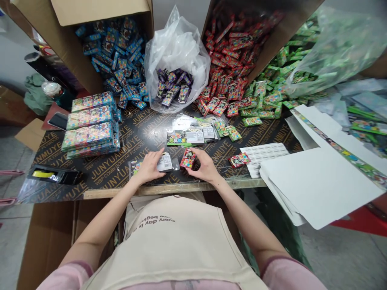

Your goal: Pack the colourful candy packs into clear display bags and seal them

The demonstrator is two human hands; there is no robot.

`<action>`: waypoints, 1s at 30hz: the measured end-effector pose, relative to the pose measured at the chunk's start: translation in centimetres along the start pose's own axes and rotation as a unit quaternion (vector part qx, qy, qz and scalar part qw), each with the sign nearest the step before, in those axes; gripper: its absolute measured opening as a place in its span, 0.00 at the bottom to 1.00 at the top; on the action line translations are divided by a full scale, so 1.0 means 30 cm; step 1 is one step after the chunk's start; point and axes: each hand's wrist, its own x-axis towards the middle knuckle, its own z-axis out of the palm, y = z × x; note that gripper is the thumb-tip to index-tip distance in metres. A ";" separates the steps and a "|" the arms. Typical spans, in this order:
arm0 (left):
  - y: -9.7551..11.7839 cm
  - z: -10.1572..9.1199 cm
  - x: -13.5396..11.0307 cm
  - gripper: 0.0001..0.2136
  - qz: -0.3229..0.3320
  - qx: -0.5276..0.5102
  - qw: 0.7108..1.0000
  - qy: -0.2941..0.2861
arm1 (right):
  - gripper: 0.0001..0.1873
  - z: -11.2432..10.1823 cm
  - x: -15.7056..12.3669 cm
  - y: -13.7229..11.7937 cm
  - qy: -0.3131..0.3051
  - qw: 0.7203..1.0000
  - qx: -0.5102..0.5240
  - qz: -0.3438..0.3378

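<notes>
At the table's front edge, my left hand [151,166] lies over a clear plastic packet [165,162] with a colourful printed card and a white barcode label, thumb and fingers closed about it. Just right of it, my right hand [205,166] pinches a small red printed box [188,158] between thumb and fingers, beside the packet's clear end. Farther back lie several similar labelled packets [193,136], overlapping, with small green boxes [234,133] at their right. A few more red boxes [239,160] rest to the right of my right hand.
Stacked filled packs [90,121] stand at left, near a black tape dispenser [54,174]. Behind are heaps of blue boxes [117,52], red boxes [229,60] and green boxes [278,76], plus a plastic bag [181,48] of purple boxes. Label sheets [266,155] and white card [320,177] lie right.
</notes>
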 end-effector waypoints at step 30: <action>0.099 0.068 0.203 0.44 0.067 0.001 0.998 -0.015 | 0.25 -0.177 0.320 0.388 -0.061 0.945 -0.189 0.258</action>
